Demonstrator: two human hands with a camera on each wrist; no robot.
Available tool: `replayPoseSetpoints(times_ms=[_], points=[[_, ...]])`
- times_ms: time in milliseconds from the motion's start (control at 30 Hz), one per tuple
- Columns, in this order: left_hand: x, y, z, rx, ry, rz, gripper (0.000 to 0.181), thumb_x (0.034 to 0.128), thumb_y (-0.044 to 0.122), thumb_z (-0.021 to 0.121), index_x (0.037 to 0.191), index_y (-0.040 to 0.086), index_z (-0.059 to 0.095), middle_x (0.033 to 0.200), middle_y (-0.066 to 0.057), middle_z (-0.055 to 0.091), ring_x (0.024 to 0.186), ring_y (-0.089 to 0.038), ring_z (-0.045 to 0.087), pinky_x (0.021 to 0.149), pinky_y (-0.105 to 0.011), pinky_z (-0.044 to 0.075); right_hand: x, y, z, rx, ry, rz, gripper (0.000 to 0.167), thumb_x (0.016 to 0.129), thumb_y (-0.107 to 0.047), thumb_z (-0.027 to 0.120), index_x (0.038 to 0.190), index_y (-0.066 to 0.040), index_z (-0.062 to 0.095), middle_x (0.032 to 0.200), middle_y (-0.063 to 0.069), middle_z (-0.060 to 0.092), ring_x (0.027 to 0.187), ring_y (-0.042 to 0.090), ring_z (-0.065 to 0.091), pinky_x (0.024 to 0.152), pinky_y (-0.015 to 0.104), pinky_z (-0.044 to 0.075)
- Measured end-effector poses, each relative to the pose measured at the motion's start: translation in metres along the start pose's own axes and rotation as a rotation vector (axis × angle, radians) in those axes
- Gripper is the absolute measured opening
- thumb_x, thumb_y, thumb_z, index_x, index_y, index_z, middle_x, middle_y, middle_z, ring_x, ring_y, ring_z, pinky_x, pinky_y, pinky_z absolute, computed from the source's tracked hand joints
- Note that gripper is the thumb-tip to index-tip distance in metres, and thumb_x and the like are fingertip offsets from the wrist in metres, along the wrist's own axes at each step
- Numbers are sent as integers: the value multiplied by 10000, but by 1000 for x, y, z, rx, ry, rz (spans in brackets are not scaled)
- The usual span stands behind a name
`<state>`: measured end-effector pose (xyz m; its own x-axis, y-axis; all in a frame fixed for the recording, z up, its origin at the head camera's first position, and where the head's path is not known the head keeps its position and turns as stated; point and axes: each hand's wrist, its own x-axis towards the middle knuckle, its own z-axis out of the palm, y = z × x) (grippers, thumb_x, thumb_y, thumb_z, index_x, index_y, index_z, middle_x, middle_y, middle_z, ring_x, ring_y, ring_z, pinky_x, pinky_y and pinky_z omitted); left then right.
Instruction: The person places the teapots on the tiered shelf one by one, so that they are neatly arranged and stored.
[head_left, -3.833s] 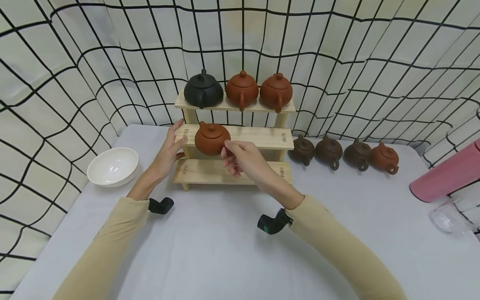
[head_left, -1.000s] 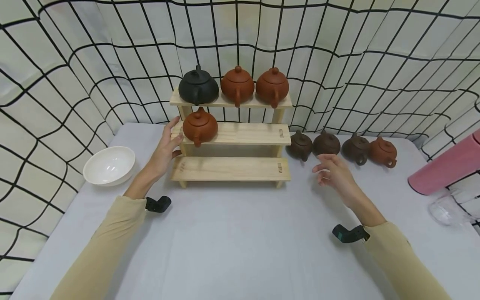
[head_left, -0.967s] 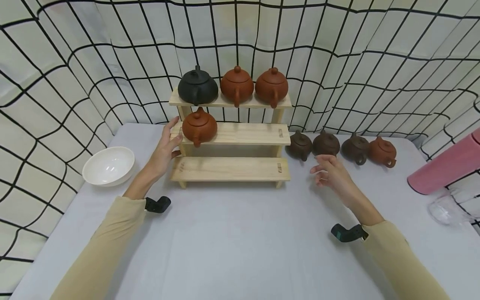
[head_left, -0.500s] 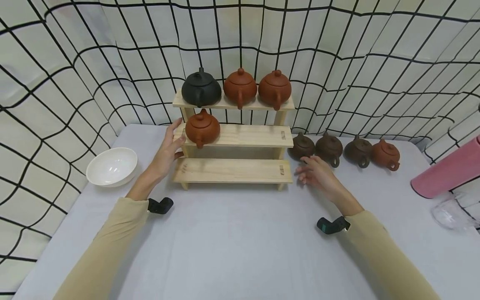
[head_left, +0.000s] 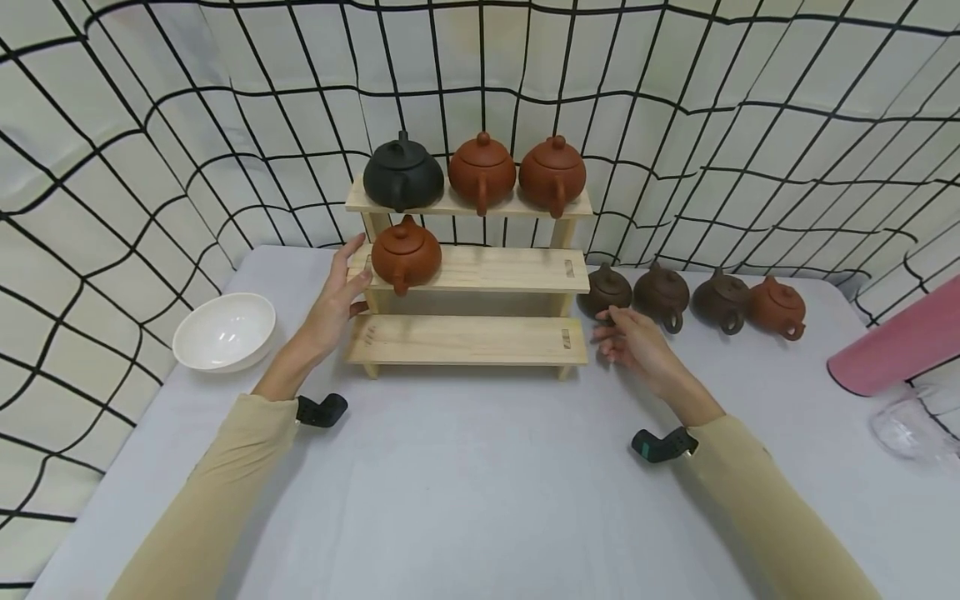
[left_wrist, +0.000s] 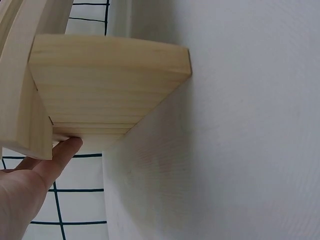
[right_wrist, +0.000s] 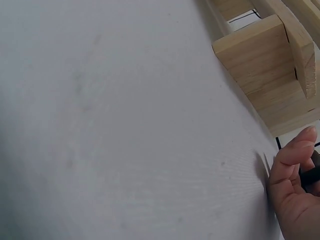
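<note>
My left hand grips the left end of the three-tier wooden shelf; in the left wrist view its fingers reach beneath a board. At the right of the shelf, my right hand pinches the nearest dark brown teapot low at its front, where fingers cover the handle. The right wrist view shows curled fingers around a dark piece. A black teapot and two reddish teapots stand on the top tier. Another reddish teapot sits at the middle tier's left end.
Two more dark brown teapots and a reddish one stand in a row on the right. A white bowl is at left. A pink cylinder and clear glass lie far right; black netting rises behind.
The reddish teapot has gone from the right hand onto the middle tier. The right hand has moved right, then slightly back left to the nearest dark teapot. The left hand stays at the shelf.
</note>
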<state>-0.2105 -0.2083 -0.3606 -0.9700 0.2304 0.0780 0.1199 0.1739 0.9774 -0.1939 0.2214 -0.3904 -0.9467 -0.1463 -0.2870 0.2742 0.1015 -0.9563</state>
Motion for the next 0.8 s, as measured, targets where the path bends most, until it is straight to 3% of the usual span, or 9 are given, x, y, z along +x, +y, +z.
replayPoseSetpoints(times_ms=[233,567,800], points=[[0,1,0,2,5,0,680,1107,291,316,1689,198,-24,1729,-137,38,1503,-422,249,1187,-680,234,1,1,-1,25,7,-10,418,1165,-272,308,1364,62,463,1001,10,605,754,51,532,646,181,472],[0,0,0,37,1,17,687,1108,306,317,1688,177,-27,1738,-128,-21,1545,-441,172,1186,-710,206,2,3,5,208,39,-35,269,1154,-215,344,1112,13,480,903,9,514,698,74,444,600,207,383],[0,0,0,34,-5,12,686,1109,318,314,1687,183,-28,1739,-110,-36,1548,-427,172,1191,-698,208,-6,-3,7,194,88,-88,287,1156,-228,343,1099,20,476,896,16,516,684,69,450,590,204,384]])
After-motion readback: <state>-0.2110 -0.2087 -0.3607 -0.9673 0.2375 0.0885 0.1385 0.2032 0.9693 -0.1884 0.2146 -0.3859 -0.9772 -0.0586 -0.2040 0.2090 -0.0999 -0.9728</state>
